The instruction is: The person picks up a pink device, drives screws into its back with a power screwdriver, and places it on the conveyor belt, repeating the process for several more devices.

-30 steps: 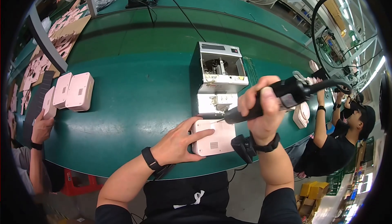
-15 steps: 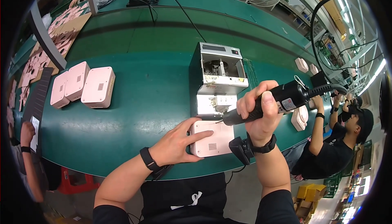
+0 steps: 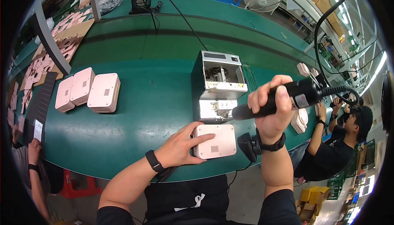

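A pale pink square plastic housing [image 3: 221, 143] with a small grille and corner screw holes lies on the green table near its front edge. My left hand [image 3: 176, 143] grips its left side, thumb at the near edge and index finger stretched across the top. Above and to the right, my right hand [image 3: 269, 106] is wrapped around a black corded electric screwdriver [image 3: 287, 98]. The tool points left, apart from the housing, its tip in front of the screw feeder [image 3: 221, 85]. That feeder is a metal box with an open top window, just behind the housing.
Three similar pink housings [image 3: 103, 92] stand to the left. Cardboard with pink parts [image 3: 61, 40] lies beyond a grey post [image 3: 53, 46]. A co-worker in black [image 3: 342, 143] works at right, near more pink housings [image 3: 300, 120]. The screwdriver's cable [image 3: 317, 32] hangs from above.
The screwdriver has lifted off the housing's far edge and moved right in my right hand. My left hand keeps its hold on the housing.
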Motion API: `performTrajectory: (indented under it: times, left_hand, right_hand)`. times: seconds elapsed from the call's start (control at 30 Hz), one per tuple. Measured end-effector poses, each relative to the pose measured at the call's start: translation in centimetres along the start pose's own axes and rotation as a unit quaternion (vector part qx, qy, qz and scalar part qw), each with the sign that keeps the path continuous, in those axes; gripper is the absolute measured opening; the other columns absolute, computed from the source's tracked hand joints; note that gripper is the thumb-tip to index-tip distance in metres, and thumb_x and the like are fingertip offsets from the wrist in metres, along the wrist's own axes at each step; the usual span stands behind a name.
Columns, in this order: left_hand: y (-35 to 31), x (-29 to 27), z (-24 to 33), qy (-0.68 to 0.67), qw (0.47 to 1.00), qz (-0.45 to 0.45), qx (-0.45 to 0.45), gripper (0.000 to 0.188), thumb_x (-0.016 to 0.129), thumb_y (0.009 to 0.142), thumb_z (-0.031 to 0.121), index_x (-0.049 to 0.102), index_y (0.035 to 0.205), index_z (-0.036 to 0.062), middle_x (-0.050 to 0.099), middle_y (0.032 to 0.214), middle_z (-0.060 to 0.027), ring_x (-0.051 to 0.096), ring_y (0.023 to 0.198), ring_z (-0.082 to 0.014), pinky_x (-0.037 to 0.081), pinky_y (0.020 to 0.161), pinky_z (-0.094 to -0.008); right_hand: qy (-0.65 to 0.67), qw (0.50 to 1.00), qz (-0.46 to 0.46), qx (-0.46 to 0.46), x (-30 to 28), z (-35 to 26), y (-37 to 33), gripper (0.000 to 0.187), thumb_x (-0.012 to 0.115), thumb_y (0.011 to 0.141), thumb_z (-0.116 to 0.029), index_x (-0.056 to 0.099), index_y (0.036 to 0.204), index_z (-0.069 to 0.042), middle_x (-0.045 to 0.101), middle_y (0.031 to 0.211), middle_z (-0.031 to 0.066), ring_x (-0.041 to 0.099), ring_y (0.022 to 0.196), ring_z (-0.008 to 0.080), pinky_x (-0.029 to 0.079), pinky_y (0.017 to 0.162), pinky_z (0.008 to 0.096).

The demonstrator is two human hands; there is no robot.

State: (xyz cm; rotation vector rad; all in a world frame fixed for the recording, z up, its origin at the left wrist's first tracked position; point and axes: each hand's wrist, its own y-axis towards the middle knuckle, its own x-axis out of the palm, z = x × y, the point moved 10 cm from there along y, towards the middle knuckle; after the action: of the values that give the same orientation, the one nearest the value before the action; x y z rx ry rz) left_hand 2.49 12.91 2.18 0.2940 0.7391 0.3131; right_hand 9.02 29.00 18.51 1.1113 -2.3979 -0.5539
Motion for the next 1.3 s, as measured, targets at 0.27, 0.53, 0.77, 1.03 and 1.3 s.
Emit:
performTrajectory:
  times: [0.27,0.53,0.77,1.03,1.3]
  left_hand:
    - [-0.1,0.5,-0.3,-0.015,0.999,-0.031,-0.016,0.083,0.090,0.067,0.025,0.059,0.144,0.0280,0.045,0.147,-0.0171,0.058,0.126,-0.0376,0.055,0.102,-0.0460]
    - [-0.3,-0.1,-0.1,-0.008,1.000,-0.012,-0.002,0.077,0.091,0.070,0.029,0.063,0.142,0.0244,0.045,0.147,-0.0164,0.056,0.128,-0.0378,0.053,0.102,-0.0457]
    - [0.0,0.2,0.2,-0.020,1.000,-0.019,-0.003,0.083,0.091,0.067,0.023,0.060,0.143,0.0235,0.041,0.150,-0.0189,0.053,0.133,-0.0399,0.052,0.105,-0.0462]
    - [-0.5,0.6,-0.3,-0.032,0.999,-0.012,0.003,0.084,0.093,0.063,0.019,0.063,0.141,0.0202,0.039,0.151,-0.0228,0.050,0.135,-0.0429,0.052,0.105,-0.0470]
    - [-0.5,0.6,-0.3,-0.033,0.999,-0.007,0.010,0.087,0.094,0.062,0.017,0.061,0.143,0.0193,0.038,0.151,-0.0237,0.049,0.136,-0.0425,0.052,0.106,-0.0458]
  right_hand:
    - [-0.022,0.999,0.011,0.037,-0.2,1.9,0.6,0.025,0.052,0.103,-0.032,0.048,0.107,-0.007,0.052,0.067,0.0064,0.047,0.050,0.0162,0.044,0.053,0.0345]
    - [0.066,0.994,-0.070,0.042,4.4,0.9,-2.1,0.030,0.055,0.102,-0.035,0.045,0.108,-0.007,0.053,0.069,0.0076,0.049,0.051,0.0167,0.046,0.053,0.0356]
    - [0.063,0.989,-0.117,0.058,5.9,2.4,-2.6,0.034,0.061,0.099,-0.035,0.044,0.109,-0.007,0.053,0.070,0.0081,0.050,0.053,0.0176,0.046,0.053,0.0353]
    - [0.058,0.985,-0.148,0.070,7.2,3.2,-3.5,0.038,0.065,0.098,-0.036,0.043,0.108,-0.007,0.055,0.071,0.0082,0.051,0.054,0.0167,0.046,0.055,0.0344]
    - [0.076,0.984,-0.145,0.072,7.2,3.4,-3.5,0.039,0.066,0.097,-0.036,0.043,0.108,-0.007,0.055,0.071,0.0069,0.052,0.054,0.0163,0.046,0.055,0.0341]
